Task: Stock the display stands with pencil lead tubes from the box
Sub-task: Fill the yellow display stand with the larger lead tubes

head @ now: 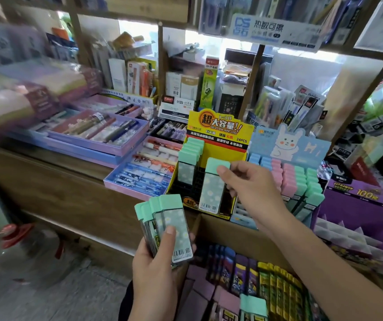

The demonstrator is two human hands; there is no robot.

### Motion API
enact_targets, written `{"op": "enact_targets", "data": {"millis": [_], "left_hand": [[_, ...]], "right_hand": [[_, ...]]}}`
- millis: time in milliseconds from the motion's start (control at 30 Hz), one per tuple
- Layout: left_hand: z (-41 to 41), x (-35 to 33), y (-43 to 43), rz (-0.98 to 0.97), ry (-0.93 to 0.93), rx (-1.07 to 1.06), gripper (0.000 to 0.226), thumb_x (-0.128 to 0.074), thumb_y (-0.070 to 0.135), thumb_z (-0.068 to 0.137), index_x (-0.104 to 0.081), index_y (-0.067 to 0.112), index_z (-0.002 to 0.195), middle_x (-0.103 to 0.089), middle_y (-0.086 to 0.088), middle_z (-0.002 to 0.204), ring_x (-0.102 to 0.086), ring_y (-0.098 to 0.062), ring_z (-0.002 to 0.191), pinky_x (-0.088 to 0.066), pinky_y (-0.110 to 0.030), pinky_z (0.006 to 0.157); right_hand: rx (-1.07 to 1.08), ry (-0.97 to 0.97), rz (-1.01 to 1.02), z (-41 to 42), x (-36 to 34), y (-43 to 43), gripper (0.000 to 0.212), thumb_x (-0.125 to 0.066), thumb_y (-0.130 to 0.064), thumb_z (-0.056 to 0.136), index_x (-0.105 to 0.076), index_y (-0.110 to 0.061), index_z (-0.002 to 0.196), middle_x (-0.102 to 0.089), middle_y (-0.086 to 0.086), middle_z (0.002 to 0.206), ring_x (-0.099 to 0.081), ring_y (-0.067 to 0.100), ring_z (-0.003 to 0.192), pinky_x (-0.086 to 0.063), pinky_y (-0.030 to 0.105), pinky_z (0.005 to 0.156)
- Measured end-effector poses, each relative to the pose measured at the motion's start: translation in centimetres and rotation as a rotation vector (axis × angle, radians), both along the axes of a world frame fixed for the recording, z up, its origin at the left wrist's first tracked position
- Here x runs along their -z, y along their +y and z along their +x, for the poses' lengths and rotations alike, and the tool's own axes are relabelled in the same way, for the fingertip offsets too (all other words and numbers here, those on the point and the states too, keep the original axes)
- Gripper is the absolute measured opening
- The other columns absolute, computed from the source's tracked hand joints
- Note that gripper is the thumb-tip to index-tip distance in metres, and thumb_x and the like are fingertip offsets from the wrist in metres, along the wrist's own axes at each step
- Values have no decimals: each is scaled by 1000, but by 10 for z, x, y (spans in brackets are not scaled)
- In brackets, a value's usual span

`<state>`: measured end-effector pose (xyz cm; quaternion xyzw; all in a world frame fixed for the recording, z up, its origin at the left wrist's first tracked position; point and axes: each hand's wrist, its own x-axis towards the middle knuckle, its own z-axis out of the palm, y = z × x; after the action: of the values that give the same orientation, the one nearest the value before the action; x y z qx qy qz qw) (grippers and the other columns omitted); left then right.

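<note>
One mint-capped lead tube (213, 188) pinched by right hand (255, 191), tilted for seating in yellow display stand (218, 133); spare tubes (172, 223) gripped fanned in left hand (155, 262), ready.

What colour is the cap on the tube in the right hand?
The cap is mint green, seen in the head view.

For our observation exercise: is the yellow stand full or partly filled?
Partly filled: the yellow stand has tubes along its left, empty black slots beside them.
</note>
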<state>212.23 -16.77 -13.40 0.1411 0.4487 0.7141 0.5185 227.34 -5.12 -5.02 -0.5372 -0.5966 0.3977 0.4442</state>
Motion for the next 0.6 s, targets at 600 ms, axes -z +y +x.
{"op": "enact_targets", "data": {"millis": [600], "left_hand": [[-3, 6, 3, -12, 27, 4, 29, -76, 30, 77, -76, 18, 104, -77, -23, 89, -76, -40, 83, -62, -39, 64]], "right_hand": [[-63, -74, 202, -49, 10, 47, 8, -68, -10, 97, -66, -16, 103, -70, 8, 84, -72, 21, 74, -63, 31, 69]]}}
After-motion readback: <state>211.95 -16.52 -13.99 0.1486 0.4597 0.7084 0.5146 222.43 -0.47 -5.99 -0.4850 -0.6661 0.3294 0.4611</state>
